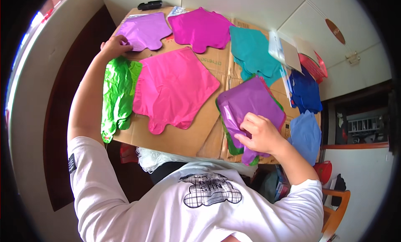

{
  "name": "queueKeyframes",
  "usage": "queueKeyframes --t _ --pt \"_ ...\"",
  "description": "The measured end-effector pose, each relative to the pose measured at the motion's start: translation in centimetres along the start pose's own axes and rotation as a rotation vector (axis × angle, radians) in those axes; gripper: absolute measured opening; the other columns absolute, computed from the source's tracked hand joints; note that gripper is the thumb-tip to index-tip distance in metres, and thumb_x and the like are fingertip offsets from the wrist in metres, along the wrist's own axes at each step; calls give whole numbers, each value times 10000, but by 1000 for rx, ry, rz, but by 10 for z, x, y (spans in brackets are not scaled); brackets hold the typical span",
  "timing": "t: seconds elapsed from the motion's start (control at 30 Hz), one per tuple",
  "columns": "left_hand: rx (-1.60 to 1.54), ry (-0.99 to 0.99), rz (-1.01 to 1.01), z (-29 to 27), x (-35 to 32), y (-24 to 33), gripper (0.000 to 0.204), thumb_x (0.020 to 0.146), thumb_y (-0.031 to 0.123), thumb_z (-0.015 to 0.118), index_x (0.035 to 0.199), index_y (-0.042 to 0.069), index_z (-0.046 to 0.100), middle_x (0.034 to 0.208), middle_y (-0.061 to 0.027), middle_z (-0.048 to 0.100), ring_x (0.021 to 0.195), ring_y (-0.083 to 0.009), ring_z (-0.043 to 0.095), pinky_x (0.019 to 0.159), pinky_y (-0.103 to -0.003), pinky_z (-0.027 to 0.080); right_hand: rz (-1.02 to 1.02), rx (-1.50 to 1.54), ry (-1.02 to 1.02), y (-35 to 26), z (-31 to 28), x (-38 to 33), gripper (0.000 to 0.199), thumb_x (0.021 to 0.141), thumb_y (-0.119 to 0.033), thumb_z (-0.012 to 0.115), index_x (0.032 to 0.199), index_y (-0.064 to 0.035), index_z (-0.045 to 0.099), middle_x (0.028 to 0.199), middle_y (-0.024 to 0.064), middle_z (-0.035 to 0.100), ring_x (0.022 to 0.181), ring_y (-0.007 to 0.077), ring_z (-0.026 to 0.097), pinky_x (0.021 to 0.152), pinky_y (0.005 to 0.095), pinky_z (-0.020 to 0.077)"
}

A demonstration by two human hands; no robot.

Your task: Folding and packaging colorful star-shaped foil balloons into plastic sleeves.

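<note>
Flat, shiny foil balloons lie spread out, each with a small tab. My left hand (114, 47) reaches to the far left, its fingers closed on the left edge of a lilac foil balloon (145, 31). On the near right, my right hand (261, 132) rests on a purple foil balloon (250, 100), fingers bent and thumb apart from them. Green and red edges show from under that purple one. Between my hands lies a large pink foil balloon (177, 85). Crinkled bright green foil (118, 93) sits below my left hand, beside the pink one.
Cardboard (175, 142) covers the tabletop. Farther off lie a magenta balloon (201, 29) and teal ones (255, 52). Dark blue foil (305, 89) and light blue foil (307, 135) line the right edge. A black object (150, 5) lies at the far edge; a wooden chair (336, 212) stands at right.
</note>
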State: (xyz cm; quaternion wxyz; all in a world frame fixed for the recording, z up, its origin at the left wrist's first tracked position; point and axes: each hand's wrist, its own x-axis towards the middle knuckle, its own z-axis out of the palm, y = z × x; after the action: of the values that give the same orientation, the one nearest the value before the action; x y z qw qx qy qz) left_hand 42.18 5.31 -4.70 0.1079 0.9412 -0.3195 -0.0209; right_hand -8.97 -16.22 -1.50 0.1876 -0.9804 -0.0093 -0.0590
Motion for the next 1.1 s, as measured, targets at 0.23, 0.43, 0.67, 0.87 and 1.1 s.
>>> queueKeyframes --t 0.23,0.43,0.67,0.87,1.1 --pt "-28 56 5 -12 -6 -7 481 723 503 683 1018 124 694 973 -78 683 965 -229 636 922 -388 382 48 177 58 34 -41 110 305 834 -196 662 619 -21 535 579 82 506 520 173 487 499 320 391" --pt "-170 176 177 -11 5 25 327 785 356 679 975 91 697 977 -114 678 943 -264 642 828 -363 496 421 405 159 107 15 315 446 724 -425 767 894 -26 667 878 150 681 830 235 656 747 343 514" --pt "-238 218 358 -1 4 66 241 792 298 687 921 94 687 963 -133 637 895 -312 614 803 -403 484 653 185 -17 133 61 379 466 727 -462 751 810 -6 701 806 143 688 714 237 647 697 359 512" --pt "-207 229 488 19 17 102 230 788 307 666 915 116 690 965 -125 629 966 -311 594 856 -415 453 602 63 176 125 76 379 366 710 -347 796 760 0 693 728 123 671 666 213 637 647 357 498" --pt "-232 202 537 34 29 120 281 805 338 640 994 135 683 1092 -107 619 1082 -288 561 958 -435 401 631 322 181 139 74 378 192 742 -186 775 740 -11 697 713 80 678 648 169 602 637 333 482"
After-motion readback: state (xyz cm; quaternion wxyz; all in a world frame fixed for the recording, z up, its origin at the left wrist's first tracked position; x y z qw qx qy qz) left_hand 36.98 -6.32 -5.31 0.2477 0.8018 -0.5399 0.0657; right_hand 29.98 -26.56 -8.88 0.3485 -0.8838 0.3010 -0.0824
